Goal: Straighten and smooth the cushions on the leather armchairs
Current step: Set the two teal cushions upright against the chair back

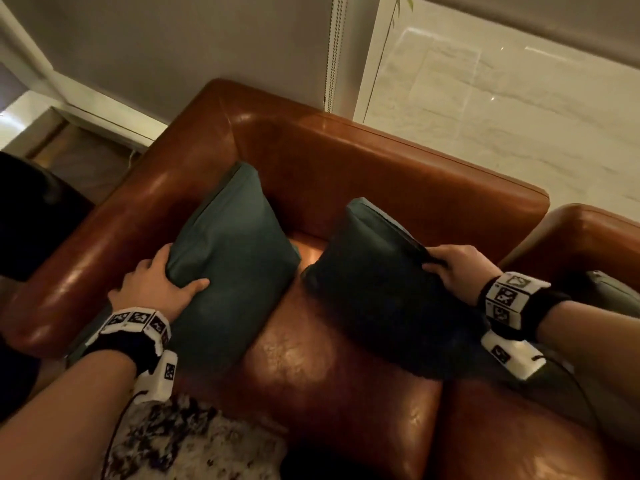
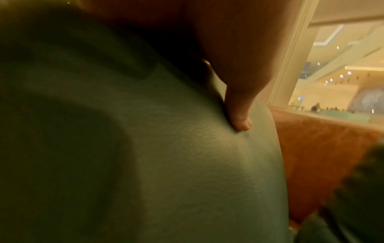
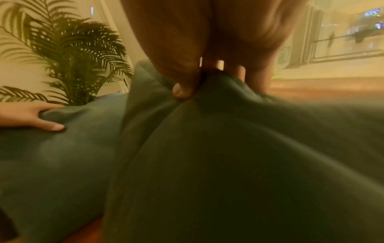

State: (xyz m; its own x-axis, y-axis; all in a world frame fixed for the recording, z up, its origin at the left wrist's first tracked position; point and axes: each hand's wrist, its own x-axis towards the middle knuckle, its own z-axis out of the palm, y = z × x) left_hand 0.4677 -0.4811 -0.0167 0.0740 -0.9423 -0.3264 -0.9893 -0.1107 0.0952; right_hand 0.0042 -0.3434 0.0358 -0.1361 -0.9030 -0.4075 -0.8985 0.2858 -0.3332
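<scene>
Two dark green cushions stand on the seat of a brown leather armchair (image 1: 346, 161). My left hand (image 1: 162, 282) grips the left cushion (image 1: 235, 258) at its left edge, thumb pressed into its front face and fingers curled behind. In the left wrist view the thumb (image 2: 239, 115) dents the green fabric (image 2: 166, 164). My right hand (image 1: 450, 265) pinches the right cushion (image 1: 374, 278) at its upper right edge. The right wrist view shows my thumb (image 3: 182, 90) and fingers bunching the fabric (image 3: 228, 148), with the left cushion (image 3: 51, 156) and my left hand (image 3: 37, 118) beyond.
A second brown leather armchair (image 1: 588, 233) adjoins on the right, with a grey-green cushion (image 1: 609, 289) on it. A speckled rug (image 1: 194, 441) lies at the lower left. A wall, a beaded blind cord (image 1: 334, 53) and a window are behind. A palm plant (image 3: 72, 57) stands past the left arm.
</scene>
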